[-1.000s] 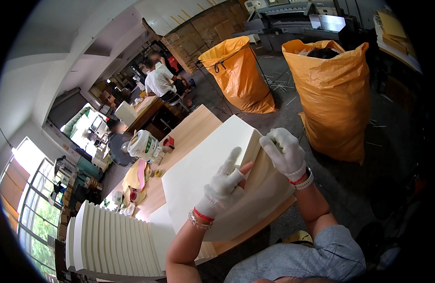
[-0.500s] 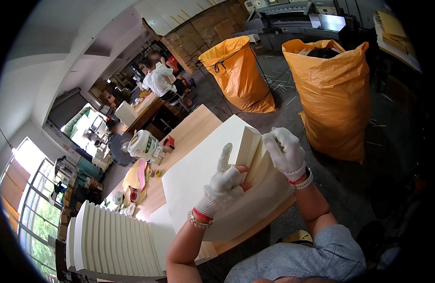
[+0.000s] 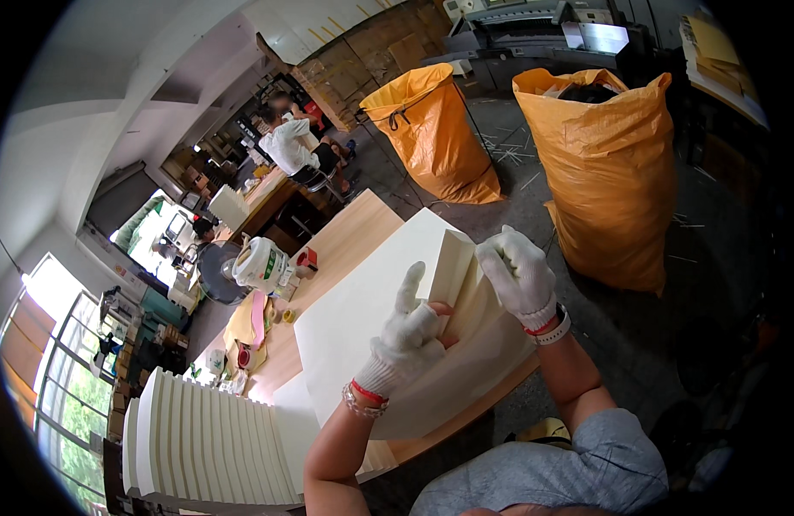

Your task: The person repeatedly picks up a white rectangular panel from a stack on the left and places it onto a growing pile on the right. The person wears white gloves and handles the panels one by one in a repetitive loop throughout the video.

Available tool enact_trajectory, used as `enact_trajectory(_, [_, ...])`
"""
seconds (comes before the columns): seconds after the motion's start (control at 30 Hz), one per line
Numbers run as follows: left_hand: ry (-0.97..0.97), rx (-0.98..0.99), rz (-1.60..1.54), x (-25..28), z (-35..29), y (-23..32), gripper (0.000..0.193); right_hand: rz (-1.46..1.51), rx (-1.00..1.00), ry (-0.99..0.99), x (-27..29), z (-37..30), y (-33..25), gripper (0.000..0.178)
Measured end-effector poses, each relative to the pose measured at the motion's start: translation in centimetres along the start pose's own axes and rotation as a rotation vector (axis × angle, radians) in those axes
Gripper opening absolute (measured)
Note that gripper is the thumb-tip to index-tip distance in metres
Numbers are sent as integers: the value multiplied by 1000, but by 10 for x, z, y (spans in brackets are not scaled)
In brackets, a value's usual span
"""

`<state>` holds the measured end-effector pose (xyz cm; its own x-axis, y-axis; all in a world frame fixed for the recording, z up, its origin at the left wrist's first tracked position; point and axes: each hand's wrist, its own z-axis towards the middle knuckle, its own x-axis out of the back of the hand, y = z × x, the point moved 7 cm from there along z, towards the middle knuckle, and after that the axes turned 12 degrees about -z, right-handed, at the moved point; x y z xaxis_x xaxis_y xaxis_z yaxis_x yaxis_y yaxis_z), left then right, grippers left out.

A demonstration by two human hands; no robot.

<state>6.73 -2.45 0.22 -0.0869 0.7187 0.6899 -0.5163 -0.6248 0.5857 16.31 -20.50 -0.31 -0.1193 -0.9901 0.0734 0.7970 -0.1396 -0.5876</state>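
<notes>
A large white board (image 3: 354, 301) lies slantwise on the wooden table, with a raised, box-like white ridge (image 3: 449, 267) along its right part. White knitted gloves cover both my hands, but two fingertips of my left hand (image 3: 407, 331) are bare. That thumb and forefinger close on the near end of the ridge's edge, while another finger stretches over the board. At the ridge's far end, my right hand (image 3: 519, 273) is closed with bent fingers on its right edge. A pale sheet (image 3: 479, 365) curves down below both hands; its exact join with the board is hidden.
A ridged stack of white pieces (image 3: 212, 439) stands at lower left. Along the wooden table (image 3: 354, 225) are a white bucket (image 3: 261, 265), a red tape dispenser (image 3: 307, 260) and tape rolls. Two orange sacks (image 3: 440, 138) stand on the floor beyond. People sit farther back.
My right hand has shifted very slightly up and left along the ridge's edge. The left hand and the board look almost unmoved. In the background, a seated person's head has come up.
</notes>
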Motion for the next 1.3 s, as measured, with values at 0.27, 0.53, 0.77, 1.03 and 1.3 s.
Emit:
enact_trajectory(0.27, [-64,38,53,1,4,20,40,-12,14,-10,2,-1,1,18])
enact_trajectory(0.53, [6,90,-46,1,1,5,42,-31,13,15,4,-1,2,19])
enact_trajectory(0.77, [0,32,-27,3,2,7,48,-25,27,-1,5,-2,1,13])
enact_trajectory(1.03, [57,-163,518,-5,-11,45,64,-426,467,-488,-28,-57,-37,19])
enact_trajectory(1.3, [40,-71,384,-8,-11,13,58,-300,303,-519,-27,-53,-27,29])
